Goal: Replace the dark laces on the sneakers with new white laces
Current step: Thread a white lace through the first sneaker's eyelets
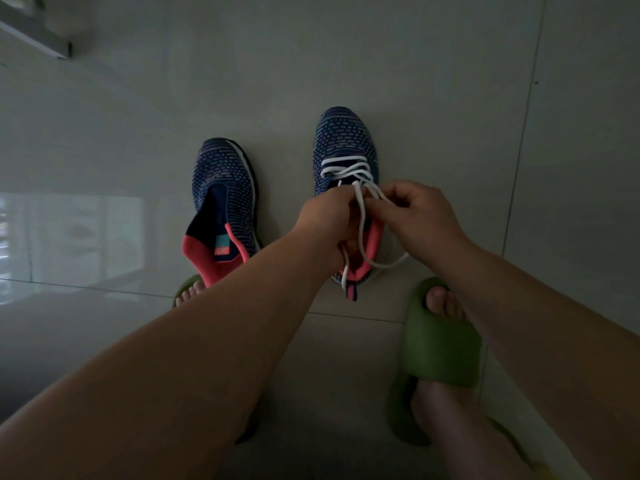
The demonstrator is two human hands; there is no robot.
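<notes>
Your left hand (329,220) and right hand (420,216) each pinch the thin white lace (360,216) in curled fingers, above the right navy knit sneaker (343,143) on the floor.

Glossy pale tiled floor (381,64); two navy knit sneakers side by side, the left one (225,188) unlaced, the right one (343,143) white-laced; green slide sandals (440,344) nearer.

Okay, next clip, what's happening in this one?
A person is lacing a pair of blue knit sneakers on a tiled floor. The right sneaker already has a white lace crossed through its front eyelets, and both the left hand and the right hand pinch its loose ends above the tongue. The left sneaker shows no lace at all. The person wears green slides.
</notes>
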